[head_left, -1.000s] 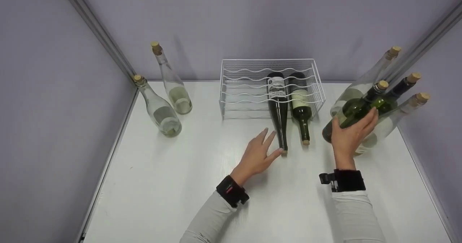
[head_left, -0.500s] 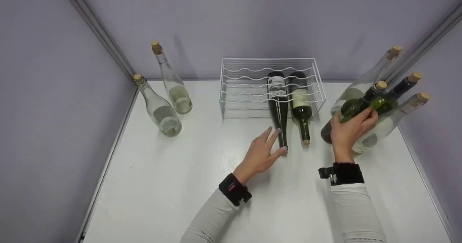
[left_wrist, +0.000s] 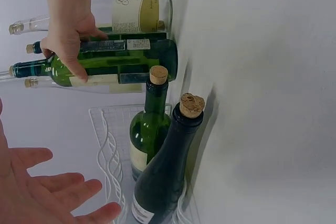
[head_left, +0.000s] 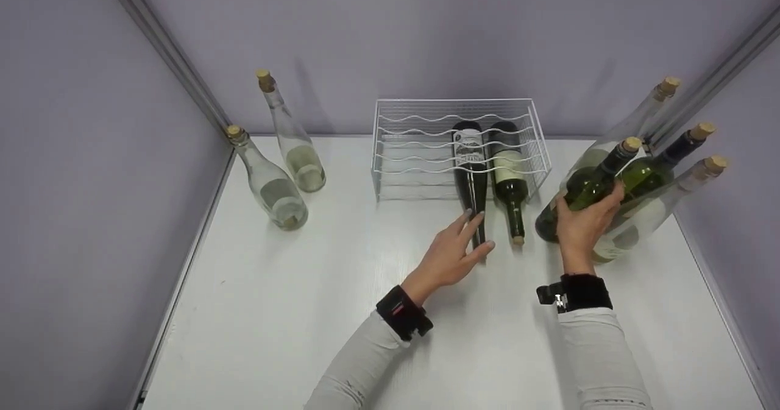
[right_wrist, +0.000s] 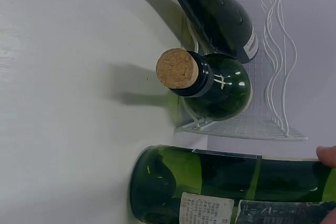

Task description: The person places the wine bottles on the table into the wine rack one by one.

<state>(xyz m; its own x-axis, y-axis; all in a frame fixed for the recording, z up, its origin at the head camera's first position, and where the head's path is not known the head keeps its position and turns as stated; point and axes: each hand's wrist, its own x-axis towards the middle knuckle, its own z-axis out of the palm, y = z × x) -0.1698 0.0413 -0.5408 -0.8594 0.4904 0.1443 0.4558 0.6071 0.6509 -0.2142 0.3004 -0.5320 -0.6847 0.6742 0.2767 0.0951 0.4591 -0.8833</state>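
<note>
My right hand (head_left: 585, 224) grips a corked green wine bottle (head_left: 586, 184) round its body, at the right of the table. That bottle is upright, its label partly covered by the hand; I cannot tell whether its base is off the table. My left hand (head_left: 448, 254) has its fingers spread over the neck of a dark wine bottle (head_left: 471, 184); in the left wrist view a gap shows between this hand (left_wrist: 47, 182) and the bottle (left_wrist: 163, 166). The dark bottle and a green wine bottle (head_left: 509, 184) lie side by side in a white wire rack (head_left: 451, 99), corks towards me.
Behind and right of the gripped bottle stand two clear corked bottles (head_left: 643, 206) and another green bottle (head_left: 649, 175). Two more clear bottles (head_left: 274, 194) stand at the left back. Grey-lilac walls (head_left: 341, 38) enclose the white table (head_left: 256, 312).
The right hand has shifted the green wine bottle a little left, away from the bottles beside it. The left hand has moved slightly right and forward over the dark bottle's neck.
</note>
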